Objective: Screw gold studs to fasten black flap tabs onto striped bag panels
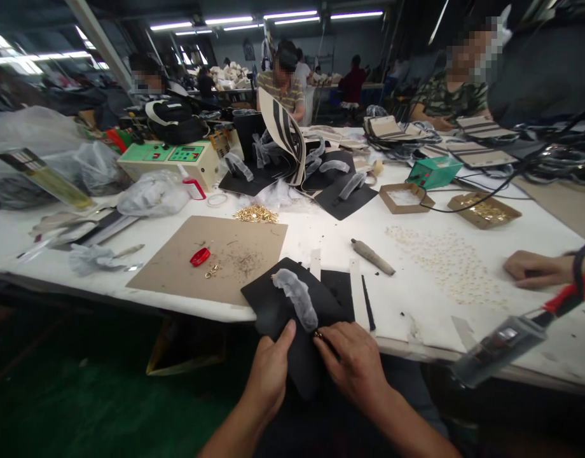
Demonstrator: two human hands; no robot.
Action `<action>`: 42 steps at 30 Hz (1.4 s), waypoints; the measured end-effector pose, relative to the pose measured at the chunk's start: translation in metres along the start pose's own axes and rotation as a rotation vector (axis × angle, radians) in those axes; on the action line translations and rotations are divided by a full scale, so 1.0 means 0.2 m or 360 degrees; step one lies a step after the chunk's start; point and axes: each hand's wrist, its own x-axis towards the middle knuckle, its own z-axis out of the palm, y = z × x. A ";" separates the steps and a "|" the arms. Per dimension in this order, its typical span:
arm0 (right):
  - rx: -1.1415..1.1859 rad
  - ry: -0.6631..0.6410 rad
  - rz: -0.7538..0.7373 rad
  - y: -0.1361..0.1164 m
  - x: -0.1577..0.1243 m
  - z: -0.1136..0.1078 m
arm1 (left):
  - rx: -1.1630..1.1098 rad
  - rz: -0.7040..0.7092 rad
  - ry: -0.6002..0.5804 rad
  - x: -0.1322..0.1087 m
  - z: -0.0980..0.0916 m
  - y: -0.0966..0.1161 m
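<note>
My left hand grips the near edge of a black bag panel that hangs over the table's front edge. A strap wrapped in grey foam runs along the panel. My right hand is closed in a pinch at the strap's lower end, where a small gold fitting shows between the fingers. More black pieces and white strips lie just behind the panel.
A brown cardboard sheet holds a red clip and small metal bits. Gold hardware is piled behind it. A wrapped tool lies to the right. Another person's hand rests at the right. A green machine stands at the back.
</note>
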 end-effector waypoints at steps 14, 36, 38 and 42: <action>0.0011 -0.0333 -0.0839 0.13 0.05 -0.16 | 0.0250 -0.0099 -0.0315 0.01 0.02 0.17; 0.0702 -0.0546 0.0402 -0.07 0.21 -0.21 | 0.0085 -0.0124 -0.0717 -0.17 -0.13 0.16; 0.0688 -0.0485 0.0413 -0.07 0.19 -0.19 | -0.0012 -0.0211 -0.0568 -0.15 -0.11 0.15; 0.0472 -0.0338 0.0361 -0.07 0.21 -0.21 | 0.0237 -0.0071 -0.0589 -0.14 -0.07 0.17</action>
